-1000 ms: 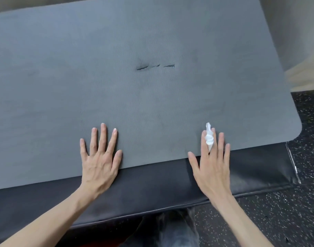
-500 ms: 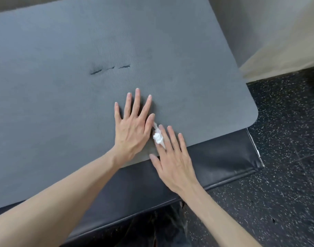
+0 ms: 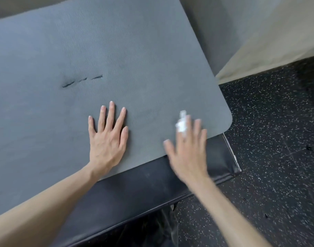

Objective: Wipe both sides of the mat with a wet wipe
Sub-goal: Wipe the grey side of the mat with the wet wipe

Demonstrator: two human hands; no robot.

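My right hand [image 3: 187, 148] has swept away from the left toward the mat's near right corner, wet wipe [image 3: 181, 125] tucked between its straight fingers; so wiping proceeds on this top face; my left hand [image 3: 107, 138] stays flat, fingers spread, pinning the grey mat [image 3: 117, 50]; it lies on a black pad [image 3: 152, 182] over speckled floor [image 3: 277, 157]; three slits [image 3: 81, 81] lie beyond; nothing blocks me.

The right hand [image 3: 187, 148] is smeared with motion blur, so you can't really tell how the white wipe [image 3: 181, 124] sits between its fingers. The mat [image 3: 81, 50] runs off the left and top edges, and both forearms get cut off at the bottom.
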